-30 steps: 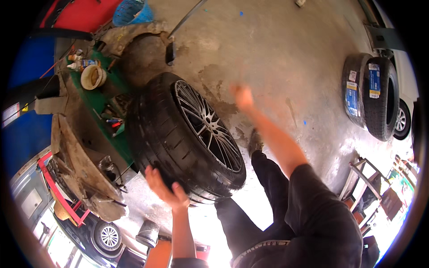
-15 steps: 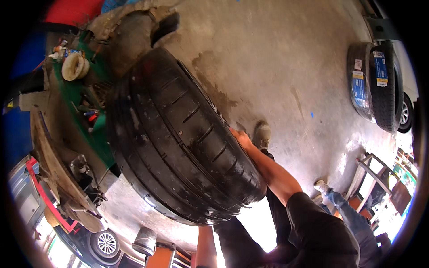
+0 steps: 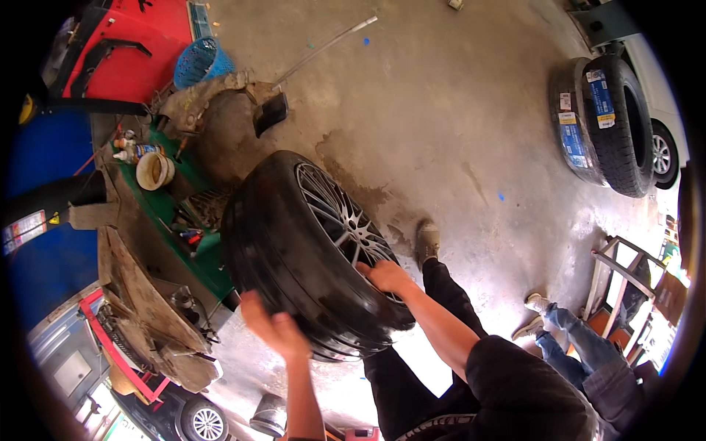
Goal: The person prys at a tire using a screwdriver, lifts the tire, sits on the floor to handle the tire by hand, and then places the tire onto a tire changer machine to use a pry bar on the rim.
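Wheel [image 3: 310, 257], single, is held by one right hand [image 3: 390, 278], one left hand [image 3: 275, 329] spread alongside.

Your left hand [image 3: 273, 329] is blurred; your right hand [image 3: 386, 277] covers part of the rim [image 3: 355, 229]; the top edge crops a red panel [image 3: 158, 40].

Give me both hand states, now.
Left hand: open, blurred, by the black rubber tyre; contact unclear.
Right hand: at the silver multi-spoke metal wheel; grip cannot be told.

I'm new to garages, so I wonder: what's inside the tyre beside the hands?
A silver multi-spoke wheel sits inside the tyre, partly covered by the right hand. The tyre's inner cavity is hidden.
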A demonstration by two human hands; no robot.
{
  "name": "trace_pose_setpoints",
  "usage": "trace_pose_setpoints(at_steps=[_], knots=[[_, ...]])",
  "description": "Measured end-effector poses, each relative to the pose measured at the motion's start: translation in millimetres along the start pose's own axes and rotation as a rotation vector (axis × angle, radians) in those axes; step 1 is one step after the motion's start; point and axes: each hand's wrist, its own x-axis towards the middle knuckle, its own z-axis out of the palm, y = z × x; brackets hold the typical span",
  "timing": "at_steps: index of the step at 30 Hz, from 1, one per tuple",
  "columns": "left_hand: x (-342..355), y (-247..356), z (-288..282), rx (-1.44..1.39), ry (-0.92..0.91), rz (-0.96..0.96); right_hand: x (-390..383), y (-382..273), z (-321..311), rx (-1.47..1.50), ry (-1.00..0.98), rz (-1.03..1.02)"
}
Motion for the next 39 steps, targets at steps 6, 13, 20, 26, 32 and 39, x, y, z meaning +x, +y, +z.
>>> trace_pose_setpoints(at_steps=[6,13,20,26,32,39], knots=[[95,10,3,0.358,-0.23,0.042,21,-70,-57,0.093,-0.314,0.017],[149,-31,6,0.213,-0.235,0.03,104,-215,-317,0.793,0.278,-0.292],[177,-52,7,0.169,-0.292,0.001,128,-309,-354,1.371,0.494,-0.757],[193,-63,5,0.123,-0.332,-0.011,65,-472,-279,0.548,0.673,-0.953],[226,-75,10,0.137,-0.38,-0.047,57,-517,-256,0.471,0.642,-0.901],[248,-80,15,0.153,-0.389,-0.052,61,-517,-250,0.403,0.706,-0.915]])
